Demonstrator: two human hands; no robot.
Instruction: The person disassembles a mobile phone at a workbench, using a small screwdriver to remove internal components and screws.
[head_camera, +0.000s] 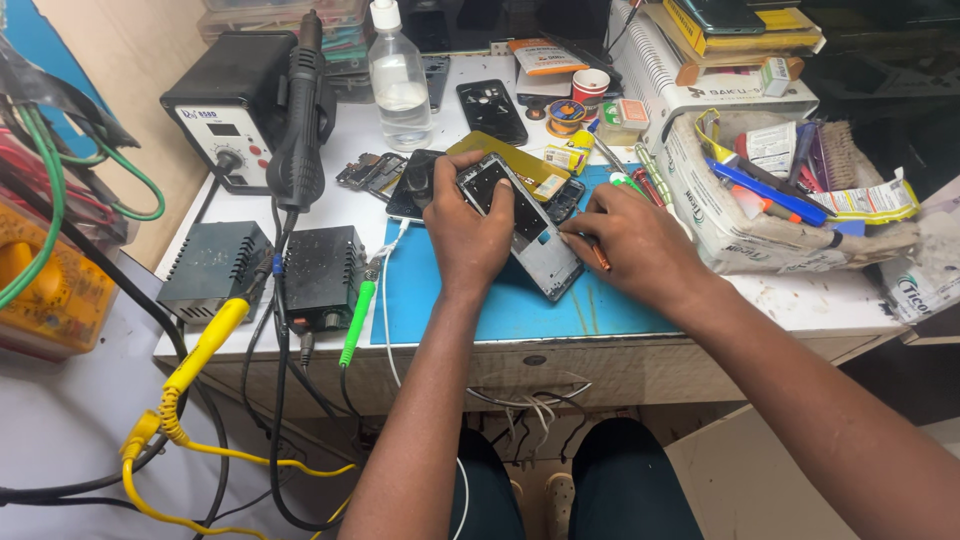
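1. Head view: phone frame (525, 222) lies slanted on the blue mat (440, 290), mid tabletop, nearer the front edge than the back.
2. Left hand (465, 232) is clamped on the frame's upper-left part, fingers curled over its edge, pinning it to the mat.
3. Right hand (632, 240) rests at the frame's right edge, fingers pinched together on a thin orange-handled tool (598, 256); tip hidden, can't tell what it touches.
4. Handling, judged: frame looks light, thin, stiff but bendable; the open middle makes it weak to twisting. Best held by the long side rails, flat on the mat, not by the corners.
5. Around: black phone (492, 108) and clear bottle (400, 85) toward the back edge; hot-air station (225, 110) at the back-left corner; two black boxes (320, 275) at the left edge; box of tools (770, 190) at the right edge.
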